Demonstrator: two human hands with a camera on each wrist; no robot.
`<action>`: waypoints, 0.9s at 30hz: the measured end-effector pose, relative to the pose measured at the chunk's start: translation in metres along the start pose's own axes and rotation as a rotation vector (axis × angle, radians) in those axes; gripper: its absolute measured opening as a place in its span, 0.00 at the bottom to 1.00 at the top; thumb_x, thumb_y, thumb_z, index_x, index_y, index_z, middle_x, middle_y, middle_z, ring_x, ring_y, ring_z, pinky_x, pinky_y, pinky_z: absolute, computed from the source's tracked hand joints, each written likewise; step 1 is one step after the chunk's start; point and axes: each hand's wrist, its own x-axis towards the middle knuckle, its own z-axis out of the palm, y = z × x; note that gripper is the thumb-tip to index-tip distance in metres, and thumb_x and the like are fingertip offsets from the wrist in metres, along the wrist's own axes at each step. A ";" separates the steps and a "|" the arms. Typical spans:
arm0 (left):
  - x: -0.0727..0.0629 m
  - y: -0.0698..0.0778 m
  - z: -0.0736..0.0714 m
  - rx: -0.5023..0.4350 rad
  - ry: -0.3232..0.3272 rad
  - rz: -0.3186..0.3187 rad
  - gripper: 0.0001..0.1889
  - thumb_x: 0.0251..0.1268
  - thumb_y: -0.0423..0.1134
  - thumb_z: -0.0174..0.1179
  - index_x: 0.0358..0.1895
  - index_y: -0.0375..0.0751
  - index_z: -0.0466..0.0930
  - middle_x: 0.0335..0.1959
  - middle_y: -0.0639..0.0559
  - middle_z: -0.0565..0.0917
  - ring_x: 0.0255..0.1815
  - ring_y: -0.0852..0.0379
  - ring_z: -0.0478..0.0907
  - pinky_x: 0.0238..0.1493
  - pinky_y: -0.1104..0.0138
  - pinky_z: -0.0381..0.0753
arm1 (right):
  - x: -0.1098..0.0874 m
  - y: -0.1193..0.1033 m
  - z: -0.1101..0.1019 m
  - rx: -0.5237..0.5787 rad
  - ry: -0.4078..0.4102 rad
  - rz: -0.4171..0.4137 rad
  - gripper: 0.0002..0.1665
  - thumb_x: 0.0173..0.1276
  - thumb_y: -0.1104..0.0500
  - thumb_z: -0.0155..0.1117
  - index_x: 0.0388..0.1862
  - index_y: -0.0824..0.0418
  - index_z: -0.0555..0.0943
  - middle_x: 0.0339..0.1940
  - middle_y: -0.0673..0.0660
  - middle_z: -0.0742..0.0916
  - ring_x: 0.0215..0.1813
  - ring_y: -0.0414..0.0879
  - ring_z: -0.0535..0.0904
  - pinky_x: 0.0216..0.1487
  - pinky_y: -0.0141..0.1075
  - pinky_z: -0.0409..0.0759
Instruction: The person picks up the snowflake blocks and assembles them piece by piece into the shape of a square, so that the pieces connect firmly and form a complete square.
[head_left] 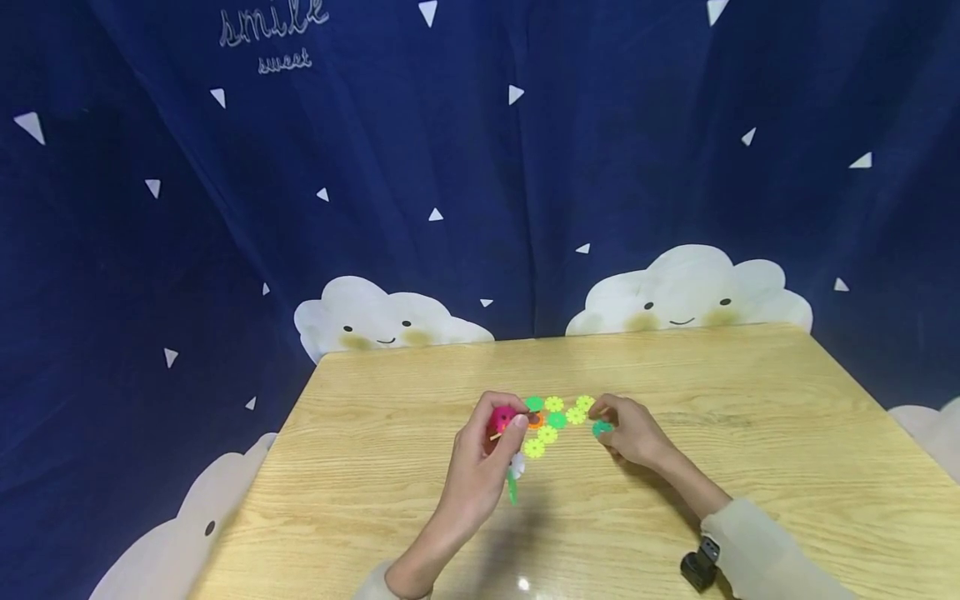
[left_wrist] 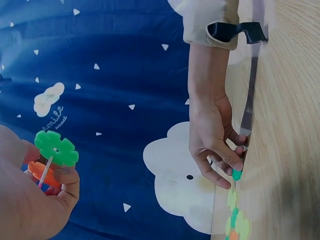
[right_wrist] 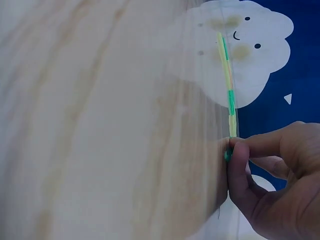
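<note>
My left hand [head_left: 477, 454] holds a small cluster of notched, flower-shaped plastic discs up over the table. A pink disc [head_left: 502, 416] shows between thumb and fingers in the head view, with a white disc [head_left: 517, 465] below the hand. The left wrist view shows a green disc [left_wrist: 56, 148], an orange disc [left_wrist: 38, 171] and a thin pale stick [left_wrist: 46, 172] in that cluster. My right hand [head_left: 636, 432] pinches a teal-green disc [head_left: 602, 429] between thumb and fingers. This disc is at the right end of several yellow-green discs [head_left: 576, 415] on the tabletop.
The wooden table [head_left: 360, 467] reaches back to a dark blue curtain [head_left: 420, 158] printed with white triangles and smiling clouds. A black device [head_left: 701, 564] is strapped at my right wrist, by the cream sleeve [head_left: 757, 542].
</note>
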 end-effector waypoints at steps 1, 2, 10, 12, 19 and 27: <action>0.000 0.000 0.000 -0.002 0.000 0.001 0.06 0.82 0.43 0.55 0.54 0.50 0.76 0.36 0.50 0.76 0.37 0.56 0.73 0.37 0.70 0.77 | 0.000 0.000 -0.001 0.000 0.000 -0.002 0.18 0.69 0.76 0.63 0.58 0.71 0.78 0.35 0.60 0.82 0.20 0.46 0.76 0.19 0.32 0.76; 0.000 0.000 0.000 -0.004 -0.001 0.000 0.06 0.82 0.43 0.55 0.54 0.51 0.76 0.36 0.50 0.76 0.37 0.56 0.73 0.37 0.69 0.77 | -0.001 0.000 -0.001 -0.005 0.000 -0.007 0.18 0.69 0.76 0.63 0.58 0.72 0.78 0.33 0.60 0.81 0.20 0.46 0.76 0.19 0.32 0.76; 0.000 0.002 0.001 -0.005 0.005 -0.003 0.06 0.82 0.43 0.55 0.54 0.51 0.76 0.39 0.54 0.79 0.38 0.56 0.74 0.38 0.69 0.78 | -0.006 0.000 -0.004 -0.058 0.011 -0.043 0.15 0.69 0.77 0.63 0.53 0.72 0.81 0.30 0.61 0.80 0.17 0.47 0.77 0.21 0.32 0.79; 0.000 0.002 0.000 0.001 0.010 -0.002 0.06 0.82 0.43 0.54 0.54 0.51 0.76 0.42 0.55 0.81 0.38 0.55 0.74 0.38 0.69 0.78 | -0.007 0.001 -0.004 -0.058 0.014 -0.046 0.11 0.69 0.77 0.62 0.49 0.71 0.83 0.29 0.61 0.80 0.17 0.47 0.77 0.21 0.32 0.79; 0.001 0.001 0.000 0.002 0.030 0.000 0.05 0.82 0.42 0.55 0.53 0.51 0.76 0.45 0.54 0.83 0.40 0.53 0.75 0.42 0.68 0.79 | -0.012 0.002 -0.007 -0.006 -0.002 -0.044 0.07 0.73 0.74 0.59 0.40 0.65 0.83 0.32 0.59 0.79 0.23 0.48 0.77 0.24 0.32 0.79; 0.001 0.003 -0.002 0.014 0.050 0.002 0.06 0.82 0.44 0.55 0.53 0.51 0.77 0.47 0.57 0.86 0.42 0.54 0.75 0.43 0.68 0.79 | -0.019 -0.015 -0.012 0.031 0.008 -0.074 0.03 0.74 0.67 0.62 0.41 0.61 0.82 0.38 0.57 0.81 0.35 0.51 0.78 0.33 0.37 0.79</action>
